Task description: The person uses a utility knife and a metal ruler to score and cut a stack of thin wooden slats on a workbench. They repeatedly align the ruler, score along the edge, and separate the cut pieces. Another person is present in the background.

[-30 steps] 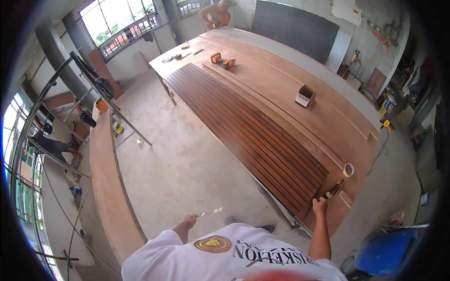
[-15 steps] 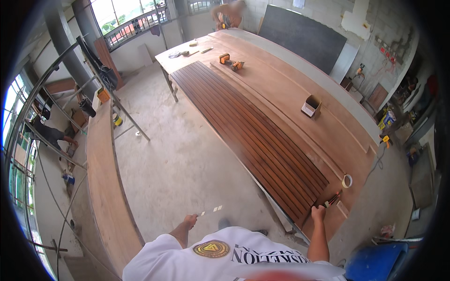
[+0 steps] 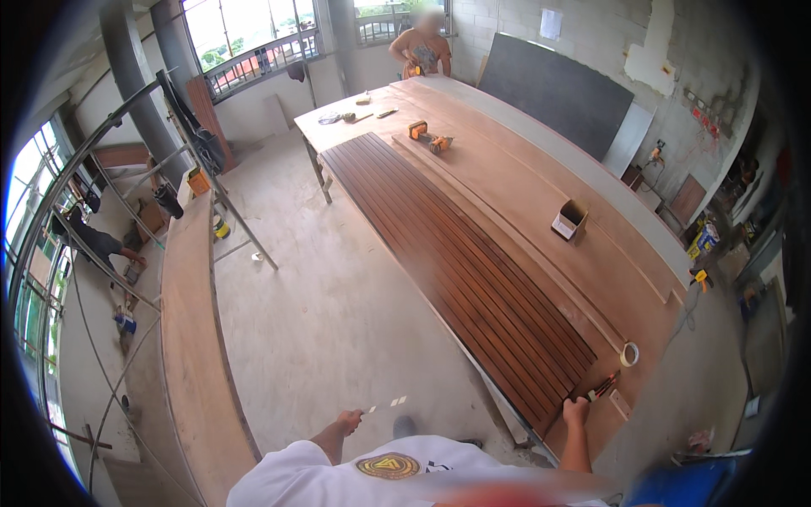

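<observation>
My left hand is held low over the concrete floor, its fingers closed round the end of a thin strip-like tool with pale patches; its kind is too small to tell. My right hand is closed at the near end of a dark brown slatted wooden panel, which lies along the table's left edge. A dark tool with red parts lies right beside those fingers. Whether they grip it or the panel's edge, I cannot tell. Close by are a tape roll and a small wood block.
Farther along the table are an open carton, orange power tools and long wooden strips. A co-worker stands at its far end; another person bends down at the left, beyond scaffolding and a long plank.
The view has tilted up slightly, so the scene sits lower in the picture. The co-worker at the far end shows more upright. Both my hands keep nearly the same places.
</observation>
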`<action>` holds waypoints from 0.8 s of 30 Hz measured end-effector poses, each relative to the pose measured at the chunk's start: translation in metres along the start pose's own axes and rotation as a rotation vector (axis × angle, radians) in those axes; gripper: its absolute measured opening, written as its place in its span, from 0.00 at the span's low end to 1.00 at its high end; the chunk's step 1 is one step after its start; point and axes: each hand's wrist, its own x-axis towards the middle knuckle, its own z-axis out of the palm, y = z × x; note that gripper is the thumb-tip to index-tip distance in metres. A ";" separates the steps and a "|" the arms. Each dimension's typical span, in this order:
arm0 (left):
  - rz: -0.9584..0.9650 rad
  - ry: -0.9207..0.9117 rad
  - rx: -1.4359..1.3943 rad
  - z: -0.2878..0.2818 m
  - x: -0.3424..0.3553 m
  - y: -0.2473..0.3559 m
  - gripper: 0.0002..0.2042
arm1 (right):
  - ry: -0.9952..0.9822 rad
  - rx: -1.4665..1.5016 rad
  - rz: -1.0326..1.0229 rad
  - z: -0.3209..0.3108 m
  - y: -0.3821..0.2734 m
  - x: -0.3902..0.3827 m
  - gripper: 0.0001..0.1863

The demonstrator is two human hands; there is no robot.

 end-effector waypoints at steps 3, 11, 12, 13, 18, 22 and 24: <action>-0.032 -0.086 -0.052 0.008 0.004 0.013 0.26 | 0.063 -0.065 -0.050 -0.003 -0.005 -0.007 0.14; 0.963 0.368 -0.076 0.089 -0.128 0.261 0.24 | 0.031 0.015 -0.164 -0.088 0.008 -0.082 0.13; 1.096 0.345 -0.065 0.120 -0.155 0.313 0.20 | 0.021 0.058 -0.183 -0.100 0.020 -0.091 0.13; 1.343 0.186 -0.070 0.150 -0.178 0.360 0.17 | 0.005 0.068 -0.143 -0.105 0.031 -0.099 0.15; 1.578 0.172 0.367 0.302 -0.218 0.518 0.15 | -0.093 0.334 0.032 -0.133 0.081 -0.148 0.12; 1.544 0.194 0.628 0.404 -0.138 0.605 0.16 | 0.047 0.496 0.310 -0.150 0.128 -0.228 0.11; 1.391 -0.070 0.686 0.443 -0.112 0.624 0.19 | 0.189 0.567 0.501 -0.156 0.160 -0.294 0.10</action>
